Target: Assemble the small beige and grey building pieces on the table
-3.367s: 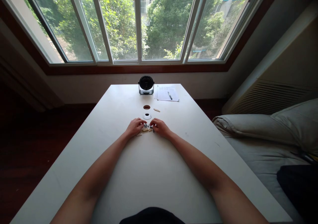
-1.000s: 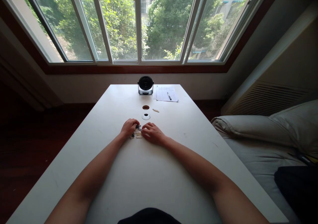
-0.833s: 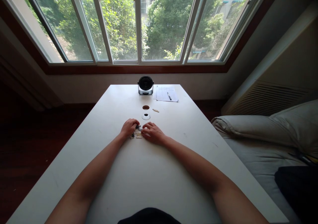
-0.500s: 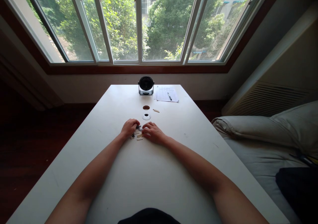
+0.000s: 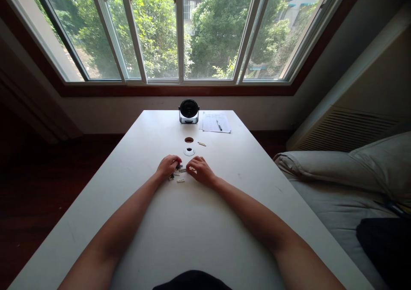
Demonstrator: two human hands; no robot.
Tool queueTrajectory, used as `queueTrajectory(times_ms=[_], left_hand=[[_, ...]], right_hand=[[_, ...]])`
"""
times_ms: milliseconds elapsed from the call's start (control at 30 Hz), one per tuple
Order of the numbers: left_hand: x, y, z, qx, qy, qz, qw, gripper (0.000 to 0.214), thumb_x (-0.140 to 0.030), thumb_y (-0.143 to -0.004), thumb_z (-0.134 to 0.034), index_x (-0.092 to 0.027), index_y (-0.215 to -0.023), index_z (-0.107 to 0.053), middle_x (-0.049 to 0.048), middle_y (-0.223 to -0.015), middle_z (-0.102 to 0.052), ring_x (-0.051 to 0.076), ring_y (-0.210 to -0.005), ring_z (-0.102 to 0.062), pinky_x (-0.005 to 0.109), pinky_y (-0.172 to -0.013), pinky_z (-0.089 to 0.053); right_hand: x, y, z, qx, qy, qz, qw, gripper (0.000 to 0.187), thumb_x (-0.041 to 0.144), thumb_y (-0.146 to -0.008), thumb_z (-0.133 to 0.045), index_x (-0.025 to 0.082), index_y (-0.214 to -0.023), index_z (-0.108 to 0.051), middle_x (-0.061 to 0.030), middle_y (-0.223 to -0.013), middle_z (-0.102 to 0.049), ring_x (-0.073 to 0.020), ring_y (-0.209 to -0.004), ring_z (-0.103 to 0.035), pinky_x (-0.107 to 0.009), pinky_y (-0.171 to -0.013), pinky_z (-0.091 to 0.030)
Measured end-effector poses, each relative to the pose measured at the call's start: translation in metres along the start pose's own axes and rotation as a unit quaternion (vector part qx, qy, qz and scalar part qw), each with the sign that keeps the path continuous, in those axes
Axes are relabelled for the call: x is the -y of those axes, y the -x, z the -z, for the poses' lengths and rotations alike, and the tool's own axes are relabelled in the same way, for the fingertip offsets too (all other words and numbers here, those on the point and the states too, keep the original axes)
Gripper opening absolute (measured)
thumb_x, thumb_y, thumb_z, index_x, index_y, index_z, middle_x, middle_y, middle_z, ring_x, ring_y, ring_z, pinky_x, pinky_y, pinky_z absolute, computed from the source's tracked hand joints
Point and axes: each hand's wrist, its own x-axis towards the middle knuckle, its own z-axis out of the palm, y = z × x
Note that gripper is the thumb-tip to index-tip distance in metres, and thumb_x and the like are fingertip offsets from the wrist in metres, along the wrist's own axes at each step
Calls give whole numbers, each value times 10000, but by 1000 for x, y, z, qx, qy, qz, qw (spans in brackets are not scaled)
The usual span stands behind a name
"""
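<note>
On the white table (image 5: 154,230), a small pile of beige, grey and dark pieces (image 5: 177,173) lies between my hands. They look like little building bricks, too small to make out well. My left hand (image 5: 167,165) rests at the pile's left side, its fingers curled in by the dark pieces (image 5: 179,166); what is under the fingertips is hidden. My right hand (image 5: 202,170) is just right of the pile, thumb and fingers closed round a beige studded piece (image 5: 193,169). One beige strip (image 5: 180,180) lies apart at the pile's near side.
Beyond my hands are a white ring-shaped cap (image 5: 189,152), a round hole (image 5: 189,140) in the tabletop and another beige strip (image 5: 201,144). Farther back stand a small black fan (image 5: 189,110) and papers (image 5: 210,122) with a pen (image 5: 219,125). A grey sofa (image 5: 324,165) is at the right.
My right hand has shifted slightly right, away from the pile, with a beige piece in its fingers. Fewer beige pieces lie at the near side. My left hand has hardly moved.
</note>
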Motion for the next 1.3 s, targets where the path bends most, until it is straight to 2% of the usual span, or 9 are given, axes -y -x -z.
queueTrajectory(times_ms=[100,167,300,400,600,733,900,1133,1300], left_hand=[[-2,0,1,10,72,13,997,217,-242,-849,-517,-238,-917,-724,34,-949,-734,195,-919,-661,334,-858,-525],[-6,0,1,9,136,24,990,237,-301,-891,-502,-229,-963,-715,43,-1007,-733,194,-960,-666,328,-866,-530],[-19,2,-2,15,271,50,961,350,-404,-970,-413,-205,-1082,-678,90,-1177,-697,208,-1121,-634,341,-931,-525],[-26,3,-8,18,321,65,945,362,-413,-981,-401,-190,-1132,-643,107,-1223,-671,209,-1155,-620,351,-958,-519],[-22,3,-19,19,300,33,953,277,-352,-902,-568,-199,-1123,-635,77,-1141,-678,183,-1030,-650,325,-896,-541],[-20,4,-19,4,241,25,970,291,-355,-876,-609,-206,-1123,-646,71,-1105,-692,184,-972,-673,325,-851,-550],[-22,6,-17,-17,185,-12,982,255,-342,-859,-640,-229,-1085,-677,47,-1057,-722,192,-961,-685,349,-888,-536],[-23,5,-15,-45,176,-17,983,252,-395,-885,-625,-227,-1054,-705,46,-1037,-742,197,-922,-694,332,-824,-541],[-21,6,-14,-28,164,4,986,289,-449,-918,-575,-216,-1023,-710,42,-921,-752,193,-845,-705,313,-781,-540]], right_hand=[[-15,0,-1,-81,-37,-72,993,88,251,-945,-577,215,-893,-637,-54,-876,-671,-208,-914,-564,-354,-864,-430],[-26,1,-2,-109,-72,-114,985,106,297,-935,-584,216,-898,-641,-50,-868,-669,-194,-840,-578,-326,-777,-463],[-37,3,-2,-134,-132,-178,966,186,383,-916,-594,224,-988,-658,-11,-773,-658,-155,-669,-567,-283,-650,-466],[-37,3,-1,-129,-180,-191,956,219,401,-905,-601,232,-1031,-660,13,-725,-661,-143,-631,-576,-269,-630,-468],[-34,2,0,-109,-266,-185,940,237,418,-873,-637,217,-993,-673,-22,-802,-712,-173,-718,-655,-304,-690,-519],[-31,1,-1,-85,-307,-184,930,264,441,-859,-657,217,-998,-674,-25,-815,-720,-188,-764,-683,-326,-722,-541],[-28,0,-3,-72,-339,-181,920,295,461,-848,-673,224,-1024,-672,-31,-866,-726,-198,-819,-691,-337,-754,-552],[-25,-1,0,-72,-313,-161,933,330,470,-864,-664,228,-1086,-701,-28,-876,-716,-177,-785,-657,-312,-731,-537],[-26,0,-2,-78,-249,-151,954,251,418,-887,-647,236,-1038,-729,-37,-898,-733,-184,-775,-658,-322,-730,-527]])
